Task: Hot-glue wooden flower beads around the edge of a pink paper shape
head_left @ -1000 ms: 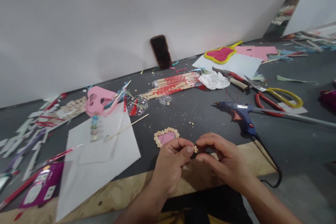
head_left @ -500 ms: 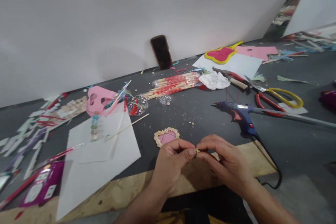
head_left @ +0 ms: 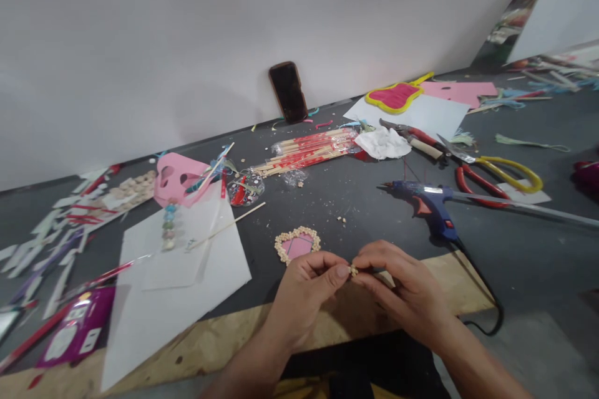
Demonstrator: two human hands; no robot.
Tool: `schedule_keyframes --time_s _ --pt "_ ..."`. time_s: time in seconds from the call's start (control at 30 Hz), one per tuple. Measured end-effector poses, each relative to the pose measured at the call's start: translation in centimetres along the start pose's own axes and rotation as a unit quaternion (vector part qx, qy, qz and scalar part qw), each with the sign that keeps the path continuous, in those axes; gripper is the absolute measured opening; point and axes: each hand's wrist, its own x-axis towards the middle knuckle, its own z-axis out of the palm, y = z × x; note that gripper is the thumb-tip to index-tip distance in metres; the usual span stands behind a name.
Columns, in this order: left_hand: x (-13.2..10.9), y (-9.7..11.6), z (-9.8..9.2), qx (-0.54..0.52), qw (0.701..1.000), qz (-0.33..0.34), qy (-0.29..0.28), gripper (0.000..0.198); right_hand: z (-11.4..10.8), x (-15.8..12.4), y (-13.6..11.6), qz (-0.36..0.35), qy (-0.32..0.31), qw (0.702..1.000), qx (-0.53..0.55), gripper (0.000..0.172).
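Near the table's front edge, my left hand (head_left: 311, 290) and my right hand (head_left: 402, 287) meet fingertip to fingertip. Pinched between them is a small cluster of pale wooden pieces (head_left: 353, 270), both thumbs and forefingers closed on it. Just beyond my left hand lies a pink heart (head_left: 299, 244) bordered with similar pale pieces and crossed by thin dark lines; its lower edge is partly hidden by that hand. A few loose pale bits (head_left: 341, 219) rest on the dark table ahead of my fingers.
At right lies a blue glue gun (head_left: 430, 202) with its cord, near yellow-handled scissors (head_left: 510, 171) and red-handled pliers (head_left: 477, 187). Wrapped wooden sticks (head_left: 309, 153) lie behind. A phone (head_left: 287, 92) leans on the wall. White paper (head_left: 178, 305) and a pink cut-out (head_left: 178, 176) are left.
Both hands stay pinched on the small cluster, with only a slight shift to the right. Nothing else has visibly moved.
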Motion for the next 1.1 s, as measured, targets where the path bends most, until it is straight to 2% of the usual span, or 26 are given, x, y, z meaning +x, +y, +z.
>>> schedule_keyframes --time_s 0.37,0.57,0.77,1.1 --pt "0.03 0.17 0.02 0.026 1.000 0.000 -0.018 0.035 0.11 -0.33 0.17 0.012 -0.008 1.000 0.012 0.011" --pt "-0.19 0.09 -0.10 0.010 1.000 -0.011 -0.027 0.033 -0.01 -0.61 0.58 -0.001 -0.003 1.000 0.004 0.022" --pt "-0.13 0.12 -0.14 0.004 0.999 -0.019 -0.046 0.037 -0.24 -0.50 0.32 -0.007 -0.002 1.000 0.009 0.018" --pt "-0.43 0.36 -0.01 0.046 0.998 -0.018 -0.030 0.036 -0.05 -0.56 0.05 -0.013 0.002 1.000 0.025 0.019"
